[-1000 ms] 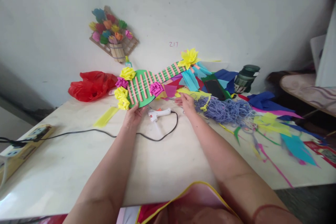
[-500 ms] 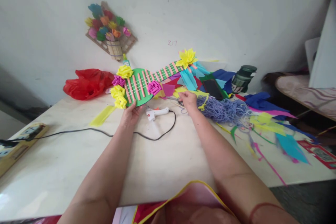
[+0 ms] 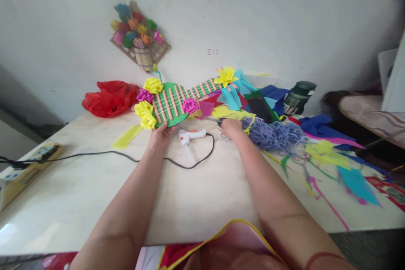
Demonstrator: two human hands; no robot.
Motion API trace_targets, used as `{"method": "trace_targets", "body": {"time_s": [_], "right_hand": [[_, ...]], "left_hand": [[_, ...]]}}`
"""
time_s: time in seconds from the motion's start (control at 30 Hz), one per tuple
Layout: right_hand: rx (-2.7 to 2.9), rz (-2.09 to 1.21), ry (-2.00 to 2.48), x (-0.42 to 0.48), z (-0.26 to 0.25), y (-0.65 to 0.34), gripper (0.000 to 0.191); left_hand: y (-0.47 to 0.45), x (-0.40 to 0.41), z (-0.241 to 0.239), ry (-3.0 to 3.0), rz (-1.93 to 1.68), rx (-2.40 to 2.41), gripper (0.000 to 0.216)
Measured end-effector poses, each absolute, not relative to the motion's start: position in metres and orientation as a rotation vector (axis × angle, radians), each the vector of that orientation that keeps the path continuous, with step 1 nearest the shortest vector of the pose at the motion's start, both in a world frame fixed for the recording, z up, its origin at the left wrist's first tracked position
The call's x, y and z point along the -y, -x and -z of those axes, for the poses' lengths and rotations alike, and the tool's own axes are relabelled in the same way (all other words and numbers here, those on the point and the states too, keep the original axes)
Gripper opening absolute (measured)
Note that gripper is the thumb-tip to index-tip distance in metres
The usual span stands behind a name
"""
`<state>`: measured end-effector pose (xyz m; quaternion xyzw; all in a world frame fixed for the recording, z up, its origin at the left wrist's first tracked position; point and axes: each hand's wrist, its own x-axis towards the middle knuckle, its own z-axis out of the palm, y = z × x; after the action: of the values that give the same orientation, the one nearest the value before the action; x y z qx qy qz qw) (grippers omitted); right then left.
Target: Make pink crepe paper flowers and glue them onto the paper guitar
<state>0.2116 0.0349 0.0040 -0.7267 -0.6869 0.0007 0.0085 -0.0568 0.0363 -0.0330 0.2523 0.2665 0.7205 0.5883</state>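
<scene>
A green paper guitar (image 3: 171, 103) with pink strips, white strings and yellow and magenta paper flowers is tilted up above the table. My left hand (image 3: 161, 135) grips its lower edge, thumb in front and the other fingers behind. Over at the right, my right hand (image 3: 232, 128) is closed at the dark handle of a pair of scissors (image 3: 207, 119); the fingers are partly hidden. Between both hands lies a white hot glue gun (image 3: 191, 135) with its black cord. Beside my right hand sits a tangled heap of purple yarn (image 3: 274, 133).
A power strip (image 3: 31, 168) lies at the left, a red plastic bag (image 3: 109, 99) behind it. Coloured paper scraps (image 3: 329, 152), a phone (image 3: 260, 109) and a dark green jar (image 3: 299, 97) occupy the right side. A paper flower decoration (image 3: 139, 36) hangs on the wall.
My right hand has lowered slightly onto the scissors handle. The guitar, held in my left hand, has tilted a little, its neck end lower. The camera view has shifted slightly.
</scene>
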Motion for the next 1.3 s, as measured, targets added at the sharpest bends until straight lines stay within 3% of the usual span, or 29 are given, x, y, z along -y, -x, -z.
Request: {"method": "trace_targets", "body": {"time_s": [0.23,0.47,0.77,1.3], "right_hand": [[2.104,0.049,2.298,-0.034,-0.002,-0.212,0.027],[1.94,0.317,2.054,-0.027,-0.004,-0.212,0.032],[1.774,0.289,1.83,-0.02,-0.014,-0.199,0.037],[2.166,0.272,1.732,-0.012,0.003,-0.151,0.033]], "left_hand": [[0.057,-0.037,0.035,-0.603,-1.711,-0.597,0.045],[0.054,-0.033,0.03,-0.564,-1.739,-0.617,0.047],[0.054,-0.034,0.033,-0.567,-1.727,-0.616,0.052],[0.052,-0.036,0.036,-0.598,-1.734,-0.65,0.054]]}}
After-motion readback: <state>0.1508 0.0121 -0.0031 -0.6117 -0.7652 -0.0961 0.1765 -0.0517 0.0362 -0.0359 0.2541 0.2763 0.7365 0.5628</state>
